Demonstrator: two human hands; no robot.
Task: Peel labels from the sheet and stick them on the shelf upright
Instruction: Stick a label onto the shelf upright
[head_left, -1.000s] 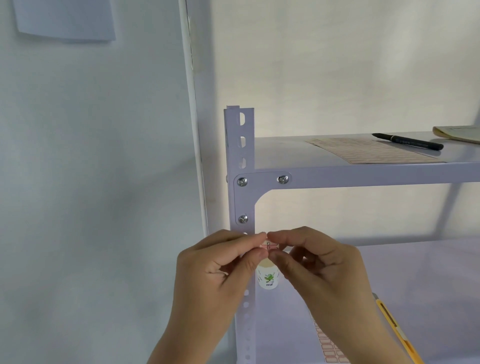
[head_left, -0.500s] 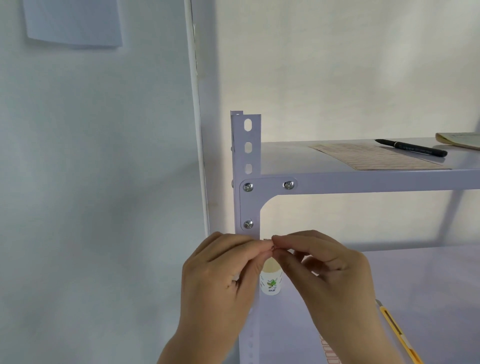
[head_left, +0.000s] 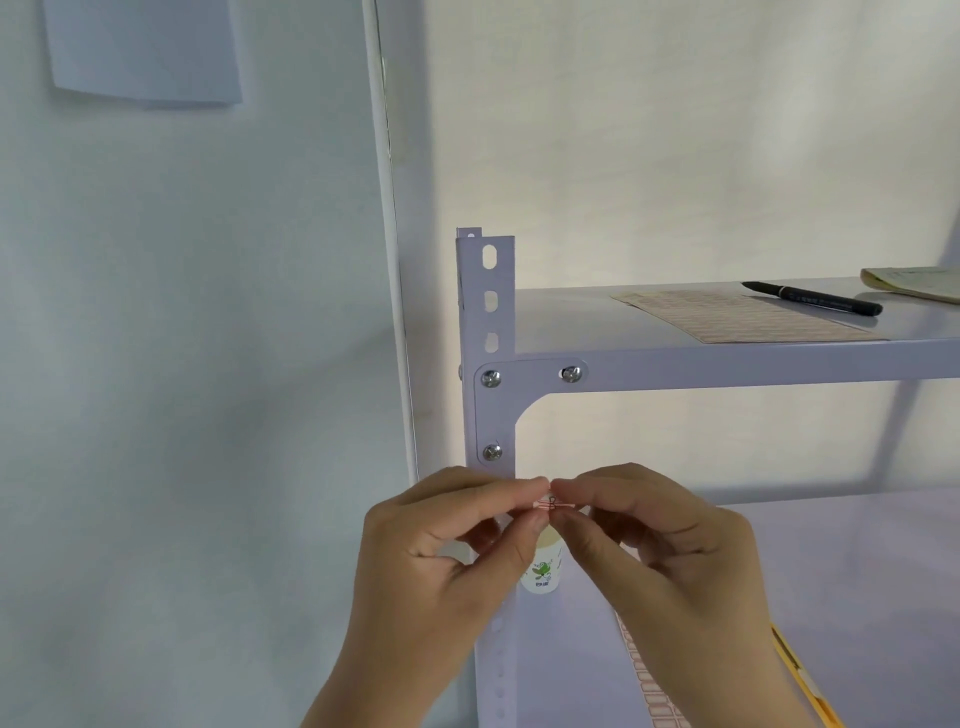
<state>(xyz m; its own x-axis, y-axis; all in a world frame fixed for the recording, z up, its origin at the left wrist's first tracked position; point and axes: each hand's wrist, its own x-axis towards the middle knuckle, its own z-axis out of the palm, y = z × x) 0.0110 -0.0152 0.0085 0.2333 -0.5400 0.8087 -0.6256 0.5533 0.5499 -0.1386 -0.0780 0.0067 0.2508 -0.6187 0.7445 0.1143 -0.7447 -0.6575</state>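
A small red-and-white label (head_left: 551, 502) is pinched between the fingertips of my left hand (head_left: 457, 551) and my right hand (head_left: 665, 561). Both hands meet just in front of the white perforated shelf upright (head_left: 488, 410), below its lowest corner screw. A label sheet (head_left: 737, 317) lies flat on the top shelf at the right. Another strip of labels (head_left: 644, 686) shows on the lower shelf, partly hidden by my right wrist.
A black pen (head_left: 810, 298) and a yellowish pad (head_left: 914, 283) lie on the top shelf (head_left: 727, 364). A small white bottle with a green leaf print (head_left: 543, 571) stands on the lower shelf behind my fingers. A yellow-handled tool (head_left: 802, 680) lies at the lower right. A paper sheet (head_left: 140, 52) hangs on the left wall.
Both hands have stayed together on the label beside the upright. The view has shifted slightly, and the label shows a little more between the fingertips.
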